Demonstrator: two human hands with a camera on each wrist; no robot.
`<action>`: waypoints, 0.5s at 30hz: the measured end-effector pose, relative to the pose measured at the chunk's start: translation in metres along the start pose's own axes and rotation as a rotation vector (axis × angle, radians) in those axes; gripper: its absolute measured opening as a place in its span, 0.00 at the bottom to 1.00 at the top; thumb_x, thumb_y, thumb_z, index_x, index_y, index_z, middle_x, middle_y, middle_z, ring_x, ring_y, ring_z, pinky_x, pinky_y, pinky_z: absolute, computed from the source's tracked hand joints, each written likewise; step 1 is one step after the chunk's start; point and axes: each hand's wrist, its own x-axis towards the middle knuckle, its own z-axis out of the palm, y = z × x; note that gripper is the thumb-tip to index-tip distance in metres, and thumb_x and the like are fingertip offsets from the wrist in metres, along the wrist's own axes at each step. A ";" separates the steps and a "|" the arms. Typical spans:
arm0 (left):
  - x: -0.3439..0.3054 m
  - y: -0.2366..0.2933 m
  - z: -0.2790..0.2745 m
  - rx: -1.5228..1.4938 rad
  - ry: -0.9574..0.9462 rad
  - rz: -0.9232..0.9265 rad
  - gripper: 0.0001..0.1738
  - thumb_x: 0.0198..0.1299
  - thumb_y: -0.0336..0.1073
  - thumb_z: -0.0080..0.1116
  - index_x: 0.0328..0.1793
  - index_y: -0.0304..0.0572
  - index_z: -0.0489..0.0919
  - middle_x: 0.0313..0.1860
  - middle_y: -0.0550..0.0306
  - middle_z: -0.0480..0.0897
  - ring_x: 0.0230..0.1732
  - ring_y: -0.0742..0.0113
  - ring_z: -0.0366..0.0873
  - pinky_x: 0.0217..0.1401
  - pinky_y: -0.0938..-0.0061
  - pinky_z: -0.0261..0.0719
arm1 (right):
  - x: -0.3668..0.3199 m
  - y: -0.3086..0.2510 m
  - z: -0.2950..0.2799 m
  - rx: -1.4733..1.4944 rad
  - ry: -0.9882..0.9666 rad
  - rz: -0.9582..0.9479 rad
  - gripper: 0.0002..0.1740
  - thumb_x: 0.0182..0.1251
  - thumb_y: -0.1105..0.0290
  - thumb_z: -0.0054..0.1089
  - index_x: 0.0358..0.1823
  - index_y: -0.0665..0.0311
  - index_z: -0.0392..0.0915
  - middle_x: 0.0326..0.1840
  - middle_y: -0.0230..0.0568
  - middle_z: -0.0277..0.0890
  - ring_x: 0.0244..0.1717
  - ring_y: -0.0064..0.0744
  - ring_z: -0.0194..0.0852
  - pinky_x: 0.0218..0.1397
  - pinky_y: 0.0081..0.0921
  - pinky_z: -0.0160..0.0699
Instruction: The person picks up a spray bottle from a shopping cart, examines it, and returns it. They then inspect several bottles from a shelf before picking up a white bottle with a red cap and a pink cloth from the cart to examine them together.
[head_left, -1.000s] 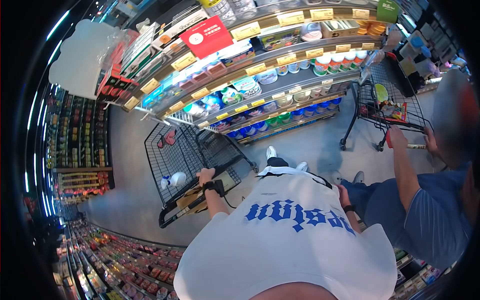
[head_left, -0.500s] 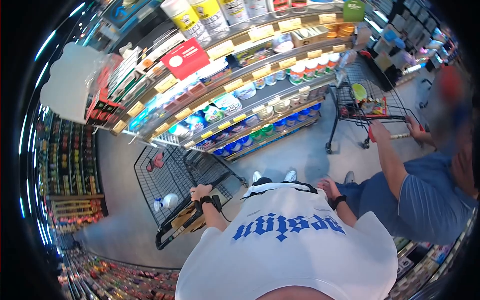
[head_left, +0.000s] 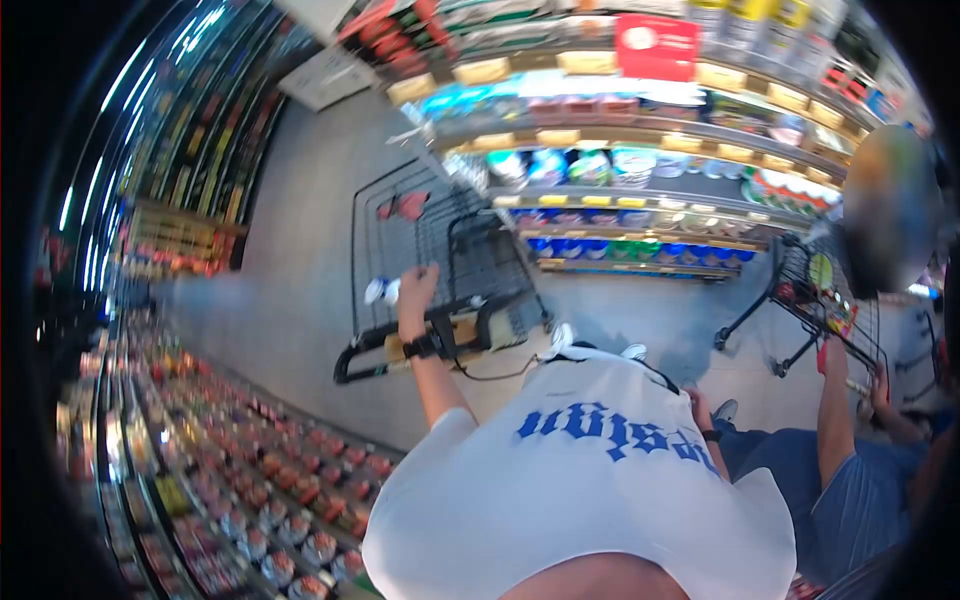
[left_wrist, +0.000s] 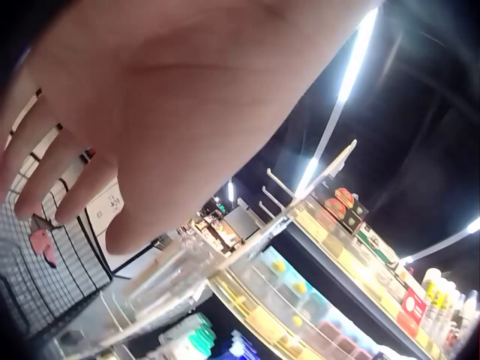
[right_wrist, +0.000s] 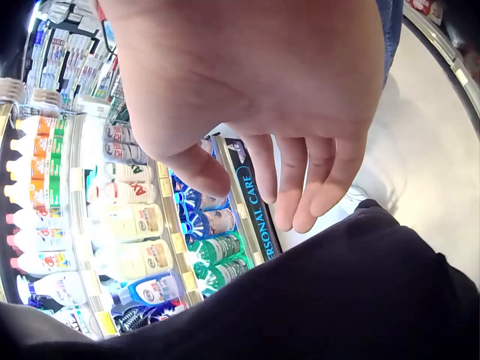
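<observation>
My left hand (head_left: 418, 292) is raised over the shopping cart (head_left: 362, 215), off its handle (head_left: 350, 365). In the left wrist view its fingers (left_wrist: 45, 161) hang loosely extended with nothing in them, above the wire basket. Inside the cart lie a pink item (head_left: 408, 206) and a white bottle with a blue part (head_left: 378, 290), partly hidden behind the hand. My right hand (right_wrist: 262, 75) hangs at my side, fingers relaxed and holding nothing, near dark clothing (right_wrist: 300, 292). Behind it in the right wrist view stand shelved bottles (right_wrist: 139, 221).
Lit shelves (head_left: 640, 135) with tubs and bottles stand ahead, beyond the cart. Another person's sleeve (head_left: 860, 510) and cart (head_left: 800, 280) are close on my right. Packed goods (head_left: 260, 480) line the left side, with grey floor (head_left: 300, 290) between.
My left hand has let go of the cart handle and moved up over the basket. The head view has turned left, so shelves and the other person shift right. The right hand stays low.
</observation>
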 end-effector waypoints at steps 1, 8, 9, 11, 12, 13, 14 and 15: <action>0.023 -0.045 -0.017 0.036 0.092 -0.016 0.27 0.61 0.55 0.62 0.46 0.32 0.85 0.23 0.55 0.81 0.22 0.70 0.77 0.25 0.71 0.72 | 0.001 -0.018 0.012 0.256 -0.002 0.173 0.27 0.71 0.51 0.50 0.62 0.62 0.74 0.61 0.45 0.77 0.60 0.42 0.76 0.66 0.38 0.73; 0.074 -0.121 -0.121 -0.265 0.390 -0.267 0.25 0.58 0.49 0.64 0.42 0.27 0.85 0.33 0.36 0.86 0.38 0.47 0.87 0.45 0.61 0.82 | 0.032 -0.068 0.075 0.220 0.032 0.179 0.29 0.73 0.53 0.51 0.65 0.68 0.68 0.56 0.49 0.76 0.52 0.39 0.79 0.59 0.32 0.77; 0.091 -0.141 -0.121 -0.240 0.416 -0.280 0.23 0.57 0.46 0.65 0.42 0.27 0.85 0.32 0.37 0.86 0.37 0.49 0.87 0.43 0.62 0.82 | 0.038 -0.073 0.084 0.254 0.009 0.197 0.29 0.73 0.53 0.51 0.65 0.68 0.68 0.55 0.49 0.76 0.50 0.38 0.80 0.56 0.31 0.78; 0.122 -0.192 -0.114 -0.209 0.435 -0.301 0.21 0.56 0.44 0.65 0.42 0.28 0.85 0.31 0.39 0.86 0.37 0.50 0.87 0.40 0.62 0.82 | 0.045 -0.074 0.095 0.230 -0.002 0.205 0.29 0.73 0.53 0.50 0.65 0.67 0.68 0.55 0.48 0.77 0.49 0.36 0.80 0.54 0.30 0.79; 0.137 -0.218 -0.107 -0.058 0.369 -0.279 0.23 0.56 0.43 0.65 0.48 0.27 0.82 0.32 0.42 0.86 0.32 0.55 0.85 0.32 0.66 0.80 | 0.044 -0.072 0.100 0.212 -0.012 0.207 0.29 0.73 0.53 0.50 0.65 0.67 0.68 0.54 0.47 0.77 0.47 0.34 0.80 0.52 0.29 0.80; 0.145 -0.225 -0.104 0.090 0.302 -0.253 0.25 0.56 0.41 0.65 0.53 0.26 0.80 0.33 0.45 0.86 0.28 0.60 0.84 0.25 0.69 0.79 | 0.041 -0.072 0.108 0.213 -0.008 0.209 0.29 0.73 0.53 0.50 0.65 0.67 0.68 0.54 0.47 0.77 0.47 0.34 0.80 0.52 0.29 0.80; 0.152 -0.232 -0.093 0.004 0.291 -0.260 0.29 0.53 0.42 0.69 0.55 0.25 0.80 0.39 0.41 0.85 0.36 0.55 0.84 0.33 0.62 0.81 | 0.037 -0.074 0.115 0.223 0.006 0.193 0.29 0.73 0.53 0.50 0.65 0.67 0.68 0.54 0.47 0.77 0.48 0.35 0.80 0.52 0.29 0.80; 0.155 -0.240 -0.085 -0.001 0.278 -0.258 0.29 0.53 0.42 0.69 0.55 0.25 0.80 0.39 0.41 0.85 0.36 0.55 0.84 0.33 0.62 0.81 | 0.029 -0.075 0.119 0.234 0.028 0.175 0.29 0.73 0.53 0.50 0.65 0.67 0.68 0.54 0.47 0.77 0.48 0.35 0.79 0.53 0.30 0.79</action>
